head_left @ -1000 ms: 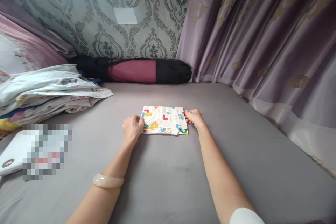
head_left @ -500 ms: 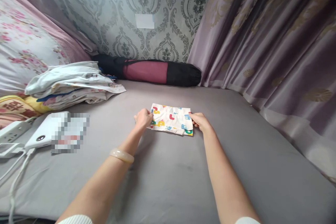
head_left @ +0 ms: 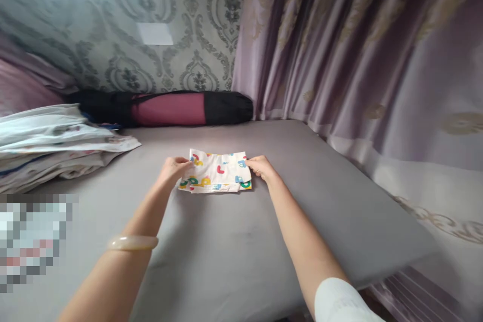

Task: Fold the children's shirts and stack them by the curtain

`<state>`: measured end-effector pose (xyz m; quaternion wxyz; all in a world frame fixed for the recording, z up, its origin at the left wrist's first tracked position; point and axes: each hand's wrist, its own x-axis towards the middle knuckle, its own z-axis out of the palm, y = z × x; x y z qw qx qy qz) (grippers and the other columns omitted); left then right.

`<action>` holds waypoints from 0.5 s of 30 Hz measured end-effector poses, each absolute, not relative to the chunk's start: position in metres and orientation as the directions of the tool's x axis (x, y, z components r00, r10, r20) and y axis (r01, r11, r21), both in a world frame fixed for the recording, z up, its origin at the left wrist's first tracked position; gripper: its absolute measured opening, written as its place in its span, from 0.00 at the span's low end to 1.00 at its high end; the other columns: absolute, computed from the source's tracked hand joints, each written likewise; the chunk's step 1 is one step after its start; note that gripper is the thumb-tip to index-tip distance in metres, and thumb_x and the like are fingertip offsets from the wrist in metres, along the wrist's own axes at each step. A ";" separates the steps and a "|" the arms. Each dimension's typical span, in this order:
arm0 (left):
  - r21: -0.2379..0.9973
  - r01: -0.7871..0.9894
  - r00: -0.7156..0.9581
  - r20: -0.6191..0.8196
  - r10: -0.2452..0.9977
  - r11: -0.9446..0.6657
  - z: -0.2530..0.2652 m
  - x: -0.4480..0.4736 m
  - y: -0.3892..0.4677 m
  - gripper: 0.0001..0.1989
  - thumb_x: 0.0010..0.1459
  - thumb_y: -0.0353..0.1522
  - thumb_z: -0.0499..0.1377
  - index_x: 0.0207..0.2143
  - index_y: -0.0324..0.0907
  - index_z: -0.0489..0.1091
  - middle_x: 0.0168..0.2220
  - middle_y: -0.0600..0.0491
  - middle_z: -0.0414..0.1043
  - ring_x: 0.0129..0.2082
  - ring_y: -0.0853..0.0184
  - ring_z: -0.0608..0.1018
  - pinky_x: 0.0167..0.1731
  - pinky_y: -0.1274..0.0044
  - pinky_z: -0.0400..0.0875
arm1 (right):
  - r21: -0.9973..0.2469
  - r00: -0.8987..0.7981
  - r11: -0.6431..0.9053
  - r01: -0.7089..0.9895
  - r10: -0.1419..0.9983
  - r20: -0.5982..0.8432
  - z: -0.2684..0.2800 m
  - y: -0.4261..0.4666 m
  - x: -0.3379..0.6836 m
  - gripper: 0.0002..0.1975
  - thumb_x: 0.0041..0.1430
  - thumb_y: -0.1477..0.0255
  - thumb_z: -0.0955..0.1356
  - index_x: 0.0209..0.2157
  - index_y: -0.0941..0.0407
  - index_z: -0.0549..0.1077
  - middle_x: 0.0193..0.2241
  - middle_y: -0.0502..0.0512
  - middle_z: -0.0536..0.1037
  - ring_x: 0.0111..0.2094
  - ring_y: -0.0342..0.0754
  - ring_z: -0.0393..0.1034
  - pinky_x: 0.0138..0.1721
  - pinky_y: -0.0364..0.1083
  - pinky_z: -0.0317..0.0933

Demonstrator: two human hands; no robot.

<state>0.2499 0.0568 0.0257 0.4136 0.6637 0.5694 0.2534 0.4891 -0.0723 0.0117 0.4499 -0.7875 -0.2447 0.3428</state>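
Note:
A small folded piece of white cloth, printed with red, blue, yellow and green letter shapes, is stretched between my hands over the grey bed sheet. Its layers show along the near edge, where the lower one sticks out. My left hand pinches the cloth's left side, with a pale bangle further down that forearm. At the right side, my right hand grips the edge between thumb and fingers. Whether the cloth touches the sheet is hard to tell.
Piled clothes lie at the left. Along the patterned wall rests a long black and dark red bag. A purple curtain hangs on the right beside the bed's edge. A pixelated item lies at the lower left.
My view has turned right, so the surroundings sit further left and the power strip is out of sight. Both hands still hold the cloth; more of its lower layer shows at the left.

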 end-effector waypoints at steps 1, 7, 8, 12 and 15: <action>0.847 0.531 0.238 -0.119 0.964 -0.027 0.032 0.253 0.054 0.11 0.40 0.38 0.63 0.25 0.40 0.75 0.18 0.56 0.68 0.22 0.68 0.69 0.23 0.79 0.59 | -0.877 0.657 -0.477 0.061 0.680 -0.324 0.014 -0.075 0.491 0.11 0.51 0.78 0.71 0.18 0.60 0.70 0.07 0.39 0.57 0.11 0.33 0.47 0.13 0.36 0.38; 0.855 0.518 0.330 -0.168 0.929 -0.030 0.062 0.290 0.025 0.14 0.37 0.40 0.64 0.26 0.42 0.76 0.16 0.58 0.63 0.18 0.71 0.60 0.18 0.79 0.50 | -0.876 0.746 -0.482 -0.032 0.572 -0.342 0.027 -0.096 0.528 0.12 0.54 0.79 0.69 0.19 0.60 0.69 0.13 0.49 0.72 0.11 0.35 0.59 0.11 0.36 0.44; 0.867 0.496 0.358 -0.161 0.920 -0.041 0.063 0.298 0.019 0.13 0.37 0.40 0.64 0.26 0.42 0.76 0.16 0.57 0.63 0.18 0.72 0.60 0.18 0.79 0.50 | -0.876 0.762 -0.480 -0.040 0.553 -0.338 0.029 -0.101 0.537 0.11 0.55 0.78 0.68 0.20 0.61 0.69 0.15 0.51 0.74 0.12 0.36 0.60 0.11 0.36 0.45; 0.912 0.407 0.473 -0.157 0.867 -0.057 0.058 0.337 -0.002 0.12 0.37 0.39 0.64 0.24 0.41 0.75 0.18 0.55 0.69 0.19 0.72 0.62 0.18 0.80 0.53 | -0.883 0.824 -0.468 -0.038 0.485 -0.293 0.033 -0.125 0.573 0.08 0.59 0.75 0.67 0.26 0.61 0.71 0.22 0.54 0.79 0.14 0.37 0.65 0.11 0.36 0.48; 0.933 0.353 0.554 -0.152 0.818 -0.065 0.047 0.370 -0.017 0.12 0.38 0.39 0.63 0.24 0.40 0.76 0.20 0.54 0.73 0.19 0.72 0.63 0.19 0.80 0.54 | -0.878 0.870 -0.479 -0.004 0.430 -0.239 0.034 -0.142 0.599 0.07 0.61 0.74 0.66 0.30 0.61 0.72 0.24 0.55 0.80 0.15 0.38 0.68 0.13 0.35 0.53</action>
